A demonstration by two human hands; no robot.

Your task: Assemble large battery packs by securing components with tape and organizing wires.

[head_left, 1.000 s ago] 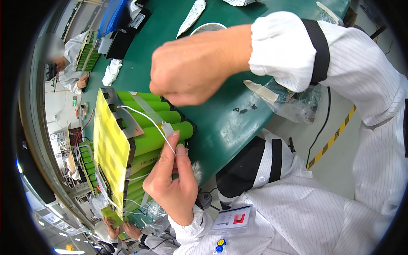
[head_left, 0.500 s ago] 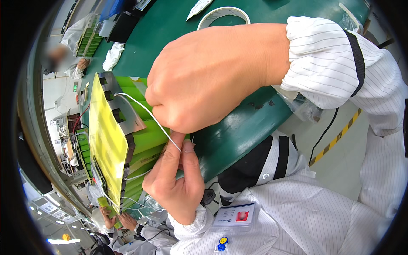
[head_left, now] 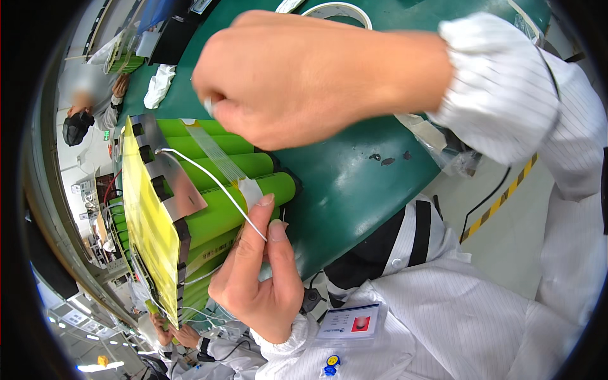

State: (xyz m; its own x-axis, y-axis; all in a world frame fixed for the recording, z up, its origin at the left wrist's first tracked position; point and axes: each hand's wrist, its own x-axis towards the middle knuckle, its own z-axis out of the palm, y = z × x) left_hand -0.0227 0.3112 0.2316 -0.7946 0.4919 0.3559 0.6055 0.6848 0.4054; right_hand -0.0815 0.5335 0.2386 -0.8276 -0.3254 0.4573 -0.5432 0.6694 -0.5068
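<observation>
A battery pack of green cylindrical cells [head_left: 215,213] with a yellow board [head_left: 145,209] on its left side stands tilted in front of me. From a metal tab [head_left: 180,187] at its edge runs a thin white wire [head_left: 218,182]. My left hand [head_left: 256,272] pinches that wire between thumb and fingers, its fingertip against a white patch [head_left: 251,190] on the nearest cell. A clear striped tape strip [head_left: 215,152] crosses the cells up to that patch. My right hand [head_left: 304,79] is curled closed above the pack; whatever lies inside its fingers is hidden.
A green table [head_left: 342,183] carries the pack. Farther back are a tape roll [head_left: 339,9] and a crumpled white cloth [head_left: 159,85]. Other people's hands [head_left: 185,335] work on green cells at lower left. A plastic bag [head_left: 453,158] hangs near the table edge.
My right hand has lifted up and left off the pack, uncovering the cells and the tape strip. My left hand keeps its pinch. The pack's visible edge has shifted slightly left.
</observation>
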